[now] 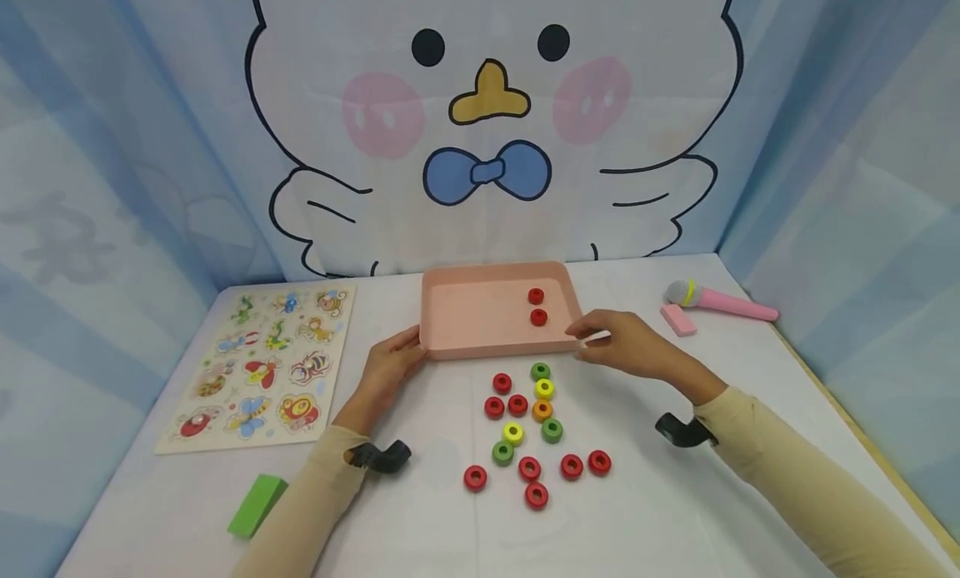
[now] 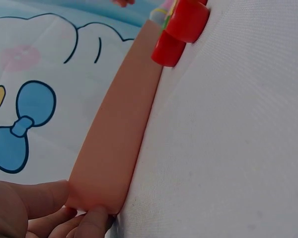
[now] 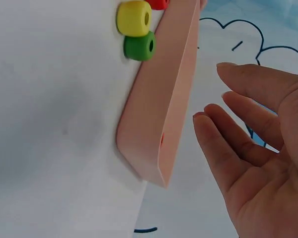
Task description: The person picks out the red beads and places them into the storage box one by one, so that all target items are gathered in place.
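A shallow pink tray [image 1: 480, 311] lies near the back of the table, with two red ring beads [image 1: 538, 317] inside toward its right end. My left hand [image 1: 390, 366] holds the tray's front left corner. Its thumb and fingertips [image 2: 92, 223] sit against the corner in the left wrist view. By the front right corner hovers my right hand [image 1: 626, 345], thumb and fingers apart with nothing between them. In front of the tray are scattered several red beads [image 1: 529, 468], green beads [image 1: 552, 431], two yellow beads [image 1: 513, 433] and one orange bead [image 1: 542, 410].
At the left lies an insect picture board [image 1: 262, 366], with a green block [image 1: 257, 505] nearer the front. A pink toy microphone [image 1: 720, 301] and a pink block [image 1: 678, 320] lie at the back right. Behind the table hangs a printed curtain [image 1: 487, 228].
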`<action>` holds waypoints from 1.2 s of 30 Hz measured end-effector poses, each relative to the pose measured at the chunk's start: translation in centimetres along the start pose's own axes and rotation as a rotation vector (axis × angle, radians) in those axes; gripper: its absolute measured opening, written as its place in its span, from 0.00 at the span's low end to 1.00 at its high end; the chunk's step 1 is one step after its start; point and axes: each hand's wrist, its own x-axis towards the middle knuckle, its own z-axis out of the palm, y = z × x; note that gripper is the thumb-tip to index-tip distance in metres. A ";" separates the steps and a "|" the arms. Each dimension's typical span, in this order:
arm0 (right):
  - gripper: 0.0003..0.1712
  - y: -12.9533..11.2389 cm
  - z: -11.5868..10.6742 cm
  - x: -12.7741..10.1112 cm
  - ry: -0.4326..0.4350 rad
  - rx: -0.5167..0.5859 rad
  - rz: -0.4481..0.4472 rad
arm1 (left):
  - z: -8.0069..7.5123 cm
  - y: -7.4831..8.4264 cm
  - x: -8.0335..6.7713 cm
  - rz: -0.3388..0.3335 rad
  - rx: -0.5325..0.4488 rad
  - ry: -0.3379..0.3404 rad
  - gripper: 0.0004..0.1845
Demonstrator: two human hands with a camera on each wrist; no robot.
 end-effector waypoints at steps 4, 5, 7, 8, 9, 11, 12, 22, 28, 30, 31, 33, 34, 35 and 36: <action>0.22 0.2 0.7 -3.2 -0.067 0.040 -0.030 | 0.1 0.0 0.0 0.014 -0.013 -0.005 0.28; 0.22 0.3 0.9 -3.9 -0.089 0.049 -0.036 | 0.2 0.1 0.0 0.017 -0.013 -0.005 0.28; 0.22 0.4 1.4 -5.1 -0.134 0.065 -0.059 | 0.2 0.1 0.0 0.025 -0.017 -0.007 0.28; 0.22 0.5 1.7 -5.6 -0.156 0.075 -0.068 | 0.2 0.1 -0.1 0.024 -0.014 -0.007 0.28; 0.22 0.5 2.0 -6.1 -0.180 0.087 -0.076 | 0.2 0.1 0.0 0.020 -0.016 -0.007 0.28; 0.21 0.7 2.5 -7.0 -0.226 0.109 -0.089 | 0.2 0.1 0.0 0.016 -0.016 -0.011 0.28; 0.21 0.7 2.8 -7.4 -0.246 0.125 -0.094 | 0.2 0.1 0.0 0.014 -0.015 -0.012 0.28; 0.16 1.2 4.2 -8.7 -0.346 0.191 -0.096 | 0.1 -0.2 0.1 0.020 -0.021 -0.009 0.27; 0.11 1.4 4.4 -8.6 -0.367 0.191 -0.074 | 0.1 -0.3 -0.1 -0.004 -0.008 -0.009 0.28; 0.11 1.3 4.2 -8.3 -0.360 0.171 -0.069 | 0.1 -0.2 -0.2 -0.005 -0.006 -0.008 0.28; 0.11 1.3 4.0 -8.1 -0.356 0.159 -0.067 | 0.2 -0.1 -0.2 -0.007 -0.008 -0.002 0.28; 0.11 1.1 3.6 -7.6 -0.342 0.139 -0.071 | 0.2 0.1 -0.2 0.000 -0.004 -0.001 0.28; 0.11 1.1 3.4 -7.2 -0.333 0.131 -0.076 | 0.2 0.1 -0.2 0.003 -0.004 0.000 0.28; 0.11 1.0 3.1 -6.8 -0.321 0.120 -0.085 | 0.2 0.1 -0.2 0.008 -0.005 0.000 0.28; 0.12 1.0 2.9 -6.3 -0.309 0.112 -0.091 | 0.2 0.1 -0.1 0.013 -0.008 0.001 0.27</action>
